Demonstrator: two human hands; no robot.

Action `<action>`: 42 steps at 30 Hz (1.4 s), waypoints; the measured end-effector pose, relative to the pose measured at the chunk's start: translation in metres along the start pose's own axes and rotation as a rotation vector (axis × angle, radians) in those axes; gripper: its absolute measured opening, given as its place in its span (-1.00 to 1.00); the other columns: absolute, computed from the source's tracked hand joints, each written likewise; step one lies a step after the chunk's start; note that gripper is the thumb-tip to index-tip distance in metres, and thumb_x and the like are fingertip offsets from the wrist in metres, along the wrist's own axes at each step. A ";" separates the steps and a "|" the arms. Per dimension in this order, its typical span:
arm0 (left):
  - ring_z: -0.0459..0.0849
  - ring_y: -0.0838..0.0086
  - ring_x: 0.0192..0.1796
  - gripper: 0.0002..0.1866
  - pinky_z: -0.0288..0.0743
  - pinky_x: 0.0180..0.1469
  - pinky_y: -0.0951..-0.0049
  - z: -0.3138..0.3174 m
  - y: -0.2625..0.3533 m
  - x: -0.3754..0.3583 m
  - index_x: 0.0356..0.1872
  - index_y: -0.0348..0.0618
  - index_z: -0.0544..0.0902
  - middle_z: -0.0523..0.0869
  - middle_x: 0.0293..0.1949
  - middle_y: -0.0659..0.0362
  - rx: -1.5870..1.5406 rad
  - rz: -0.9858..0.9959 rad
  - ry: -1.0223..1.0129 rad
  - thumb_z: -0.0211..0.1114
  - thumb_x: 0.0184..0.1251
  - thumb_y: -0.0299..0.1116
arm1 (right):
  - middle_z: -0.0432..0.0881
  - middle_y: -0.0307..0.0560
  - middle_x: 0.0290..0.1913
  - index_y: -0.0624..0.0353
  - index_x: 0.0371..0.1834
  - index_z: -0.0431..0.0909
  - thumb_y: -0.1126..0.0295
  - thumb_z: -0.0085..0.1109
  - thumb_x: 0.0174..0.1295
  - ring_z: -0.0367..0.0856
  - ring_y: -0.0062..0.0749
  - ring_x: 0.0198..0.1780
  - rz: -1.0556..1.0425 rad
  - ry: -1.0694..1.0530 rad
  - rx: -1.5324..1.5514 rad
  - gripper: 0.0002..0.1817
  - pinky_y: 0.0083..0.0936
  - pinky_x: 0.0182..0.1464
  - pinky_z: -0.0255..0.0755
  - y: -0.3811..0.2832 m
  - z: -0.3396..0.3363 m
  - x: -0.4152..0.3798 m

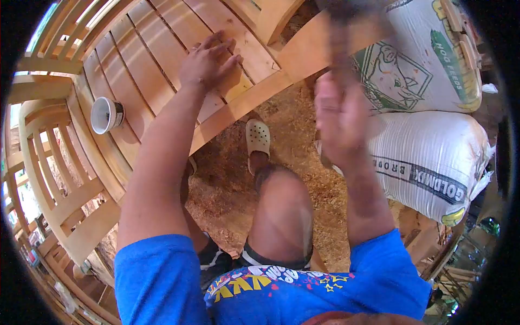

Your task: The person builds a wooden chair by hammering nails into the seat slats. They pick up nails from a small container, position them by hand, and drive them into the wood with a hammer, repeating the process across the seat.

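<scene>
Pressing flat, fingers spread: left hand (208, 62) on wooden slats (157, 59), arm straight. Right hand (340, 122) raised, blurred, gripping dark handle (341, 49) w/ closed fist; can't ID tool.

Soft daylight fills the scene, brightest at the upper left of the frame, where the background washes out to glare. A fisheye lens bends straight lines and leaves black corners. The right hand (338, 122) is smeared with motion blur, gripping what may be a dark tool. Shadows are mild.
</scene>
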State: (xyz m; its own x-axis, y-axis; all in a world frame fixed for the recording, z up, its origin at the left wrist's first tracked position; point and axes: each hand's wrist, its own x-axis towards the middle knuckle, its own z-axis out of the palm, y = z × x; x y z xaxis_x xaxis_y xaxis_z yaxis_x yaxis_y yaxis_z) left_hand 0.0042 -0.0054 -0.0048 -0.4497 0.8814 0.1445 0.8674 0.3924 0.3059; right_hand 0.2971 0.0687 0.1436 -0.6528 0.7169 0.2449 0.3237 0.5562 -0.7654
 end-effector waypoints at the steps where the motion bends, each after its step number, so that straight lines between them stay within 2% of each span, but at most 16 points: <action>1: 0.59 0.07 0.40 -0.43 0.53 0.43 0.12 0.001 -0.005 0.001 0.33 0.34 0.70 0.50 0.51 0.38 -0.004 0.018 0.004 0.20 0.45 0.31 | 0.70 0.20 -0.28 0.42 0.04 0.50 0.20 0.14 0.57 0.66 0.20 -0.35 0.131 -0.113 -0.236 -0.61 -0.08 -0.22 0.53 0.015 0.012 -0.009; 4: 0.60 0.05 0.38 -0.45 0.54 0.41 0.11 0.007 -0.011 0.019 0.30 0.35 0.71 0.51 0.50 0.40 -0.005 0.078 0.039 0.20 0.45 0.30 | 0.68 0.33 -0.30 0.41 -0.03 0.49 0.21 0.16 0.55 0.61 0.44 -0.33 0.296 -0.322 -0.247 -0.63 -0.06 -0.23 0.52 0.016 0.019 -0.013; 7: 0.61 0.05 0.36 -0.47 0.55 0.41 0.12 0.011 -0.004 -0.007 0.28 0.34 0.72 0.51 0.50 0.39 0.004 0.027 -0.006 0.21 0.44 0.29 | 0.69 0.21 -0.34 0.38 -0.02 0.50 0.18 0.14 0.57 0.69 0.15 -0.36 0.171 -0.119 0.028 -0.63 -0.16 -0.28 0.52 -0.047 -0.006 0.000; 8: 0.62 0.05 0.36 -0.47 0.56 0.40 0.13 0.002 0.001 -0.003 0.27 0.35 0.73 0.51 0.50 0.38 -0.003 0.008 -0.003 0.22 0.45 0.29 | 0.58 -0.01 -0.38 0.29 0.03 0.49 0.09 0.06 0.61 0.56 -0.22 -0.42 0.047 0.016 0.084 -0.61 -0.38 -0.34 0.44 -0.062 -0.014 0.006; 10: 0.61 0.06 0.38 -0.47 0.54 0.41 0.11 -0.008 0.004 -0.005 0.27 0.34 0.73 0.50 0.52 0.35 -0.002 -0.033 -0.028 0.21 0.45 0.29 | 0.43 -0.26 -0.44 0.20 0.08 0.45 0.00 -0.02 0.65 0.38 -0.61 -0.50 -0.148 0.155 0.259 -0.57 -0.62 -0.43 0.32 -0.076 -0.026 0.010; 12: 0.58 0.08 0.43 -0.44 0.49 0.45 0.08 -0.011 0.006 -0.003 0.29 0.32 0.73 0.48 0.55 0.30 0.003 -0.054 -0.061 0.21 0.44 0.31 | 0.37 -0.27 -0.48 0.19 -0.01 0.46 -0.06 -0.04 0.65 0.35 -0.62 -0.52 -0.201 0.188 0.431 -0.54 -0.60 -0.44 0.30 -0.063 -0.020 0.009; 13: 0.59 0.09 0.41 -0.46 0.52 0.43 0.10 -0.012 0.009 -0.007 0.29 0.36 0.72 0.48 0.54 0.33 0.000 -0.065 -0.088 0.21 0.44 0.31 | 0.41 -0.25 -0.47 0.19 -0.04 0.48 -0.07 -0.04 0.64 0.38 -0.61 -0.51 -0.135 0.121 0.218 -0.53 -0.58 -0.43 0.34 -0.021 -0.010 -0.009; 15: 0.61 0.12 0.39 -0.48 0.58 0.38 0.14 -0.019 0.009 -0.001 0.28 0.42 0.71 0.48 0.52 0.39 0.017 -0.072 -0.115 0.22 0.44 0.31 | 0.58 0.03 -0.36 0.28 -0.02 0.49 0.05 0.05 0.60 0.58 -0.25 -0.35 0.126 -0.160 -0.223 -0.58 -0.38 -0.27 0.48 0.046 0.019 -0.025; 16: 0.60 0.12 0.40 -0.47 0.57 0.39 0.14 -0.015 0.009 -0.004 0.30 0.42 0.69 0.48 0.52 0.38 0.020 -0.053 -0.109 0.21 0.44 0.33 | 0.71 0.29 -0.26 0.38 0.03 0.48 0.19 0.13 0.57 0.75 0.09 -0.20 0.354 -0.396 -0.451 -0.63 -0.22 -0.12 0.59 0.047 0.028 -0.028; 19: 0.58 0.11 0.42 -0.43 0.56 0.41 0.14 -0.008 -0.004 0.009 0.33 0.43 0.67 0.48 0.53 0.38 0.026 -0.012 -0.038 0.19 0.43 0.36 | 0.73 0.40 -0.13 0.41 0.05 0.47 0.25 0.14 0.56 0.76 0.23 -0.05 0.428 -0.271 -0.125 -0.65 -0.09 -0.01 0.58 0.014 0.024 -0.027; 24: 0.57 0.09 0.42 -0.40 0.52 0.45 0.13 -0.003 0.000 -0.001 0.34 0.39 0.67 0.47 0.54 0.36 -0.003 0.003 0.000 0.19 0.42 0.36 | 0.71 0.37 -0.04 0.45 0.17 0.48 0.29 0.13 0.55 0.72 0.27 0.04 0.251 -0.042 0.255 -0.63 0.02 0.16 0.50 -0.023 0.012 -0.028; 27: 0.56 0.08 0.43 -0.40 0.50 0.47 0.12 -0.011 0.004 -0.001 0.35 0.37 0.67 0.46 0.55 0.36 -0.033 -0.027 -0.054 0.19 0.42 0.35 | 0.68 0.44 0.01 0.42 0.15 0.49 0.19 0.12 0.57 0.67 0.37 0.07 0.226 -0.112 -0.014 -0.58 0.05 0.20 0.47 0.032 0.040 -0.042; 29: 0.56 0.08 0.43 -0.40 0.50 0.47 0.11 -0.005 0.001 -0.002 0.35 0.37 0.67 0.45 0.55 0.37 -0.043 -0.008 -0.042 0.18 0.43 0.35 | 0.67 0.49 0.01 0.40 0.13 0.50 0.13 0.10 0.58 0.65 0.44 0.05 0.522 -0.402 -0.313 -0.56 0.09 0.18 0.47 0.055 0.045 -0.042; 33: 0.57 0.06 0.42 -0.41 0.48 0.49 0.11 -0.003 -0.003 0.000 0.35 0.35 0.67 0.46 0.55 0.34 -0.029 0.021 -0.005 0.19 0.44 0.33 | 0.65 0.57 -0.04 0.41 0.06 0.52 0.04 0.08 0.57 0.60 0.52 0.04 0.396 -0.205 -0.083 -0.49 0.15 0.13 0.48 0.026 0.043 -0.043; 39: 0.55 0.01 0.43 -0.46 0.46 0.48 0.10 -0.023 0.011 -0.003 0.31 0.29 0.70 0.48 0.54 0.24 -0.083 -0.057 -0.087 0.19 0.47 0.25 | 0.68 0.50 -0.10 0.43 -0.02 0.53 -0.03 0.03 0.58 0.64 0.46 0.03 0.455 -0.297 -0.215 -0.44 0.16 0.13 0.48 0.068 0.058 -0.035; 42: 0.71 0.07 0.26 -0.59 0.60 0.33 0.09 -0.032 0.015 0.000 0.18 0.24 0.75 0.55 0.47 0.20 -0.183 -0.084 -0.161 0.21 0.48 0.10 | 0.68 0.51 -0.07 0.43 -0.02 0.55 -0.06 0.02 0.57 0.63 0.48 0.06 0.471 -0.336 -0.306 -0.41 0.17 0.18 0.46 0.070 0.065 -0.035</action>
State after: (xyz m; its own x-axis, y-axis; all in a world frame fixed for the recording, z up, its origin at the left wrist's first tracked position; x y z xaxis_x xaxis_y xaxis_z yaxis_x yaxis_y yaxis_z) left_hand 0.0108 -0.0080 0.0304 -0.4664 0.8838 -0.0356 0.7689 0.4250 0.4776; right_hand 0.2985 0.0551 0.0431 -0.5556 0.7706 -0.3123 0.7755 0.3448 -0.5289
